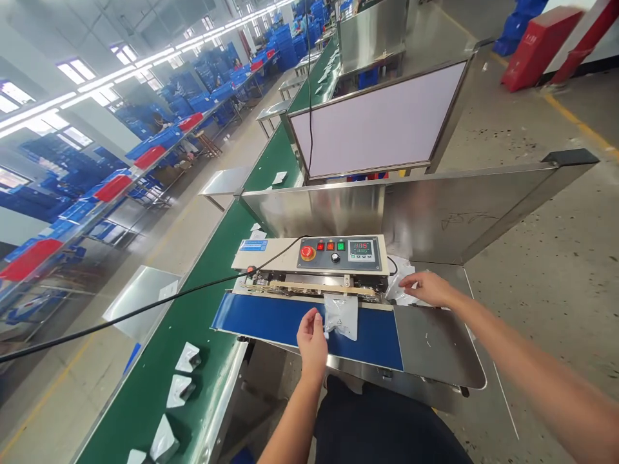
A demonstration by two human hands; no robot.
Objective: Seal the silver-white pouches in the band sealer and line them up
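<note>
A clear plastic bag (342, 317) hangs from the sealing machine (285, 253) over its blue belt (275, 319). Just left of this bag is my left hand (312, 335), fingers closed together; whether anything is between them is too small to tell. At the machine's right end, my right hand (428, 288) reaches to more clear bags (399, 283), its thumb and fingers pinched near their edge. What those fingers hold, if anything, cannot be made out.
A green conveyor (207, 380) carrying several white packets (180, 390) runs along the left. Behind the machine stands a metal partition (314, 209). A black cable (145, 306) crosses in front at left. A metal tray (442, 341) extends right.
</note>
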